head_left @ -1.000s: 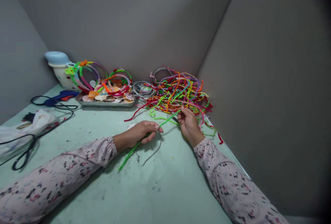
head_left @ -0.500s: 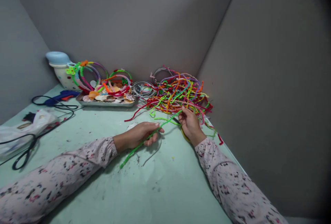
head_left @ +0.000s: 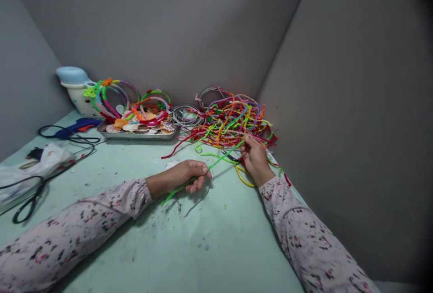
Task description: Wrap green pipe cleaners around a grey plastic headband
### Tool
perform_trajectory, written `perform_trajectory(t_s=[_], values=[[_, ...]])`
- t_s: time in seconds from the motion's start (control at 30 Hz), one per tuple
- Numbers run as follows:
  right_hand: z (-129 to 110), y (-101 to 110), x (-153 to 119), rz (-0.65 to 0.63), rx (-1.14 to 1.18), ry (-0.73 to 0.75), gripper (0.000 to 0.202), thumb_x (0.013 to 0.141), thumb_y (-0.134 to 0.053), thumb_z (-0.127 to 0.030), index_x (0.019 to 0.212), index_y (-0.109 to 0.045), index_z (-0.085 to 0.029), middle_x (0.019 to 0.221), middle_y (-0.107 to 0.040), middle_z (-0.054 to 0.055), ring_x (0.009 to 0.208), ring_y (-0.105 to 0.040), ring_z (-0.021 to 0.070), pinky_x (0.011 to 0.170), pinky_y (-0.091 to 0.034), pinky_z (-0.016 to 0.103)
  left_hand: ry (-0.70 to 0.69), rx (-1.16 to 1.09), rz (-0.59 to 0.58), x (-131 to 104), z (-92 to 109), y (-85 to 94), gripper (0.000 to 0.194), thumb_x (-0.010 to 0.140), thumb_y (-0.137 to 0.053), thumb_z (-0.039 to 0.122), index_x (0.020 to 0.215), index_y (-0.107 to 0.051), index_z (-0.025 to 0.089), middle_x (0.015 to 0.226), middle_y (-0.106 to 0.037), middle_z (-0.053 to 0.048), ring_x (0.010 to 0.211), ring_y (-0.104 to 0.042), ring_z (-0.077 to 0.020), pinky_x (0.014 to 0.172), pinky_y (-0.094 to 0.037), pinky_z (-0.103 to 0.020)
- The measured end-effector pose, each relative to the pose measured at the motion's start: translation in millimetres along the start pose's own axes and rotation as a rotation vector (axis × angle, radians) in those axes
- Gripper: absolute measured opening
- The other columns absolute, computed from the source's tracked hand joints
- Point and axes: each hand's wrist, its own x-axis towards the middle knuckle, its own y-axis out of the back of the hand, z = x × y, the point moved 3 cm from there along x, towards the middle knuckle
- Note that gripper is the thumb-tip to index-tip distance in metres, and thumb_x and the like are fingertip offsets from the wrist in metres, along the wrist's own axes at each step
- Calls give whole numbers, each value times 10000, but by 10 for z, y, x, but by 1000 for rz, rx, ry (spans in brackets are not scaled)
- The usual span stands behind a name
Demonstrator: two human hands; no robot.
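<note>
A green fuzzy stem (head_left: 223, 156) runs slantwise between my hands above the table. My left hand (head_left: 189, 176) is closed on its lower part, and the loose end pokes out below the wrist. The upper end is pinched by my right hand (head_left: 253, 155), in front of a tangled pile of colourful fuzzy stems (head_left: 233, 115). Beside my right hand lie scissors with yellow handles (head_left: 244, 178), their blades partly behind the green stem. A thin grey wire (head_left: 196, 205) rests on the table under my left hand.
Metal tray (head_left: 135, 136) with discs and decorated rings (head_left: 111, 97) at the back left, near a white container with a blue lid (head_left: 72, 75). Coiled grey wire (head_left: 186, 116) beside it. Blue glue gun (head_left: 76, 127), black cable (head_left: 42, 189) and plastic bag (head_left: 50, 160) at left.
My right hand has moved a little up and to the right with the green stem. The stem's lower end has drawn up closer to my left hand, and more of the yellow handles shows.
</note>
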Motion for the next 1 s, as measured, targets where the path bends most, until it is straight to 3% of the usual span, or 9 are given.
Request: perform_trajectory(t_s=[0.37,0.6,0.8,1.0], values=[[-31,72,63,59,76,-1,43,717,-658,-174,701,-621,-160,510,-555,-54,423,-476,61,359,-379,146,-5,-70,53,-23,47,-53,353,860,-543,426,971,-618,99,609,-640,-24,387,-533,-74,343,-322,-161],[-65,192,145,102,114,17,84,754,-658,-181,698,-596,-169,516,-558,-61,413,-473,56,353,-386,146,15,-30,36,-15,21,-40,293,863,-547,386,883,-616,102,611,-664,-36,384,-538,-69,346,-324,-153],[-100,149,111,90,115,10,97,769,-658,-186,712,-581,-174,507,-544,-69,398,-461,52,332,-356,141,41,-21,28,-17,37,-62,290,851,-564,381,868,-624,98,568,-640,-25,369,-519,-70,347,-336,-156],[-142,149,104,77,138,-32,168,767,-683,-261,709,-542,-190,522,-551,-74,423,-502,63,355,-382,155,10,-71,16,-22,42,-25,354,855,-556,414,952,-635,84,706,-692,-83,431,-574,-87,344,-327,-162]])
